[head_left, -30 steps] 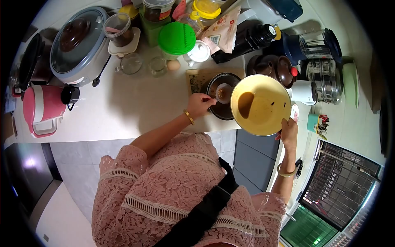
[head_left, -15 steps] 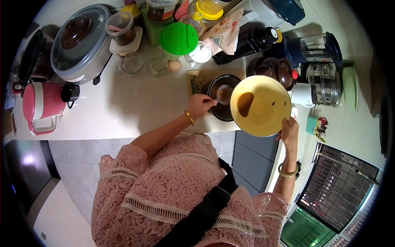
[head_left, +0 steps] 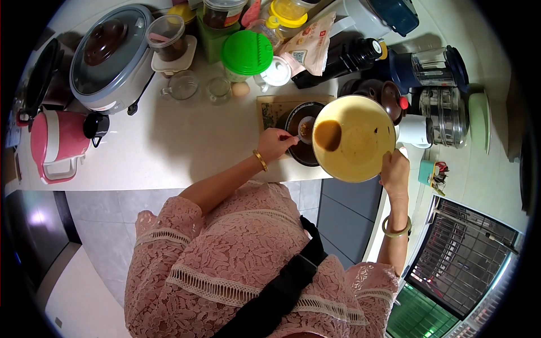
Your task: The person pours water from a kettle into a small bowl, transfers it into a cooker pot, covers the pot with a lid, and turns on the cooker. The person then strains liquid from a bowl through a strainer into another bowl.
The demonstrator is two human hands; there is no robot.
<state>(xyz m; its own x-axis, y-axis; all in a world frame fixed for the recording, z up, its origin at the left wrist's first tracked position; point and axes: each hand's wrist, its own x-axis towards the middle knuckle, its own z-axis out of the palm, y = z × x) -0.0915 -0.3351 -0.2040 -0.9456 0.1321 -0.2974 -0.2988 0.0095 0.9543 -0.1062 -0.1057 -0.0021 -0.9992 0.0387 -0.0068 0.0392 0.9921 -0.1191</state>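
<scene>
My left hand (head_left: 276, 145) pinches the handle of a small strainer (head_left: 305, 130), which has brown bits in it and sits over a dark pot (head_left: 297, 153). The pot rests on a patterned board (head_left: 269, 110) on the counter. With my right hand (head_left: 396, 169) I grip the near right edge of a yellow bowl (head_left: 360, 158). It is tilted left toward the strainer, and brown liquid (head_left: 328, 136) pools against its left side. A few dark specks cling inside. The bowl hides the right part of the dark pot.
Behind the pot stand a green-lidded jar (head_left: 246, 52), a white lidded cup (head_left: 276, 71), an egg (head_left: 240, 89) and glass cups (head_left: 183, 86). A rice cooker (head_left: 112, 62) and pink kettle (head_left: 59, 138) are left; a brown teapot (head_left: 389, 98) and white mug (head_left: 413, 130) are right.
The yellow bowl has shifted slightly left and away from me with my right hand. Its brown liquid now lies nearer the left rim. My left hand and the strainer have hardly moved.
</scene>
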